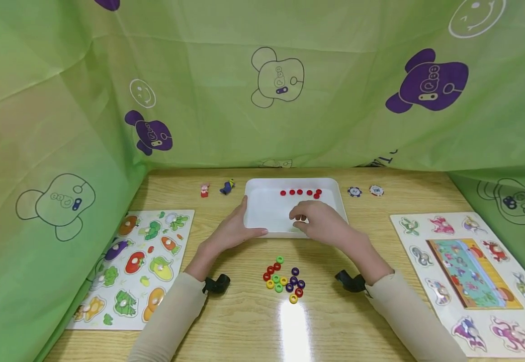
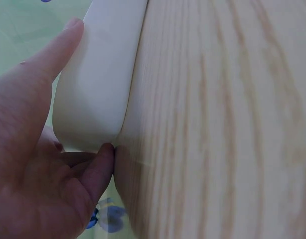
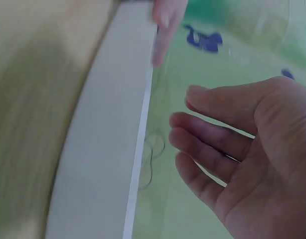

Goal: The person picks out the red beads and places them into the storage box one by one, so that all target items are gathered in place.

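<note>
A shallow white tray (image 1: 267,221) stands at the back of the table. Several small red discs (image 1: 299,192) lie in its far right part, mostly in a row. My left hand (image 1: 233,229) grips the tray's near left corner, thumb along the near wall and fingers round the left side. In the left wrist view its fingertips (image 2: 107,149) sit at the foot of the corner. My right hand (image 1: 321,221) hovers over the tray's near right part, fingers loosely bent. Between thumb and fingers of the right hand (image 3: 262,144), the right wrist view shows a gap with nothing held.
Coloured rings (image 1: 276,278) lie in a cluster nearer me. Two small figures (image 1: 227,187) stand left of the tray, two poker chips (image 1: 376,190) right. A vegetable puzzle board (image 1: 185,221) lies left; a sea-animal board (image 1: 418,296) lies right. Green cloth (image 1: 208,100) surrounds the table.
</note>
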Available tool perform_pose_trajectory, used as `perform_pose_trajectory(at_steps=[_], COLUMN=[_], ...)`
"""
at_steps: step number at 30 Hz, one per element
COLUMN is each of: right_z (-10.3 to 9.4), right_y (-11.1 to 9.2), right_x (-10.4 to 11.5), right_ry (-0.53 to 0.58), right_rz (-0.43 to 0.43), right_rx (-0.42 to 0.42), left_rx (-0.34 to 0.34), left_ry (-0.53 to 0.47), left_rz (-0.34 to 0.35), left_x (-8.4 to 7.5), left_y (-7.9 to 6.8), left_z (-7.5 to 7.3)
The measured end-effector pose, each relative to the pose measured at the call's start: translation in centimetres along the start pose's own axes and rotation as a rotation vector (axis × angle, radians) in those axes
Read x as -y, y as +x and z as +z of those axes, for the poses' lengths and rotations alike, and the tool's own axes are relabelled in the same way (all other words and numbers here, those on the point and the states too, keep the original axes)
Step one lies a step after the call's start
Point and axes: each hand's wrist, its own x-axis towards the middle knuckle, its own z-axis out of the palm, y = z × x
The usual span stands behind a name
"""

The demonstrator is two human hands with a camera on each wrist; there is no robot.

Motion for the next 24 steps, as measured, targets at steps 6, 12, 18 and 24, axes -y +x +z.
perform_pose_trajectory(at_steps=[6,12,18,24], right_z=[1.5,3.6,5.0,6.0], right_y=[-1.6,-2.5,-2.7,-2.8], right_x=[1.9,3.1,3.9,4.1], right_ry=[0.012,0.014,-0.06,-0.109], right_rz=[-0.103,-0.173,-0.227,-0.219], right_rx=[0.089,0.197,0.21,0.189], left_rx=[-0.003,-0.008,-0.012,-0.009], left_ry=[-0.017,-0.025,-0.017,-0.005], left_rz=[0.027,0.053,0.048,0.037], left_x=[0.2,0.3,0.3,0.3], left_y=[0.0,0.0,0.1,0.1], left_z=[0.0,0.0,0.0,0.0])
